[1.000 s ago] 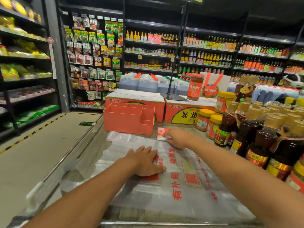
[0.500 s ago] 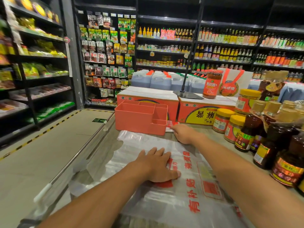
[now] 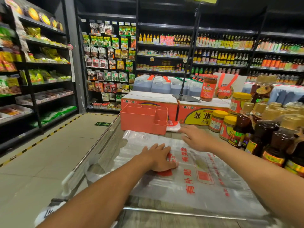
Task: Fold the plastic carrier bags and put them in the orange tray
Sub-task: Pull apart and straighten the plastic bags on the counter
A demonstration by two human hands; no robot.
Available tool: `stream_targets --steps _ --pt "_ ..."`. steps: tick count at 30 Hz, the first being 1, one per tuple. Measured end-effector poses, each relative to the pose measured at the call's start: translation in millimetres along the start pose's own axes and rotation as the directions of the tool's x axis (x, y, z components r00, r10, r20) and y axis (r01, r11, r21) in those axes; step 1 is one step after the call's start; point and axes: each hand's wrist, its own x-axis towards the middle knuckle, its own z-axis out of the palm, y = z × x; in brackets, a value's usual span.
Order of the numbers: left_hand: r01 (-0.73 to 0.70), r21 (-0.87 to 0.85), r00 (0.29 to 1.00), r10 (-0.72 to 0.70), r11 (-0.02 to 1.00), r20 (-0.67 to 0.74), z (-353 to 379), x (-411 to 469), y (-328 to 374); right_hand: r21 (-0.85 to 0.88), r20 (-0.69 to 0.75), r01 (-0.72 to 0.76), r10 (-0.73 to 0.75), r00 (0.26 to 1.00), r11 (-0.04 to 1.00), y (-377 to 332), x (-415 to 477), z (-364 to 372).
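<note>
A clear plastic carrier bag [image 3: 197, 178] with red print lies spread flat on the glass counter top. My left hand [image 3: 158, 159] presses flat on it near its middle. A small folded bag [image 3: 172, 127] lies on the counter just right of the orange tray [image 3: 143, 118], touching its right side. My right hand [image 3: 196, 138] hovers with fingers spread, just right of and behind the folded bag, holding nothing. The orange tray has several compartments, and the part of its inside I can see holds nothing.
Brown sauce bottles [image 3: 269, 139] and yellow-lidded jars [image 3: 218, 120] crowd the counter's right side. Orange cartons [image 3: 202, 112] stand behind the tray with a sign stand [image 3: 185, 96] and a red jar [image 3: 208, 87] on top. The counter's metal edge [image 3: 92, 150] borders the aisle floor at left.
My right hand pushed the folded bag up beside the tray, let go of it and drew back slightly with fingers spread. My left hand stayed pressed on the spread bag.
</note>
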Motion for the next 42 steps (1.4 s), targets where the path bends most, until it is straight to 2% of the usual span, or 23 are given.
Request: stream_targets --steps 3,9,13,21,25,30,35,39,42 --pt "-0.015 0.002 0.998 0.015 1.000 -0.054 -5 -5 0 0.043 0.002 0.048 -0.048 0.999 0.998 -19 -43 -5" --pt "-0.078 0.027 0.976 0.082 0.997 -0.203 -15 -21 -9 0.076 0.126 0.096 -0.105 0.986 0.992 -43 -114 0" --pt "-0.147 0.028 0.971 0.150 0.989 -0.187 -20 -40 -14 0.051 0.188 0.124 -0.132 0.973 0.991 -42 -136 0" --pt "-0.269 0.004 0.955 0.267 0.963 -0.126 -9 -104 -53 0.068 0.352 0.076 -0.095 0.931 0.995 -28 -154 0" --pt "-0.229 -0.123 0.973 0.224 0.966 -0.050 -5 -123 -71 0.058 0.384 0.045 -0.064 0.921 0.997 -28 -154 -2" --pt "-0.253 -0.133 0.967 0.256 0.958 0.007 -4 -126 -69 0.102 0.276 0.090 -0.115 0.954 0.991 -26 -157 1" --pt "-0.252 -0.051 0.961 0.244 0.966 -0.127 -1 -122 -65 0.138 0.125 0.193 -0.211 0.969 0.971 -34 -160 -2" --pt "-0.301 0.017 0.932 0.297 0.954 -0.209 -7 -126 -63 -0.020 0.039 0.200 -0.199 0.979 0.980 -36 -158 -4" --pt "-0.227 0.135 0.943 0.253 0.964 -0.217 -11 -127 -65 -0.088 -0.064 0.161 -0.167 0.984 0.983 -41 -159 -19"
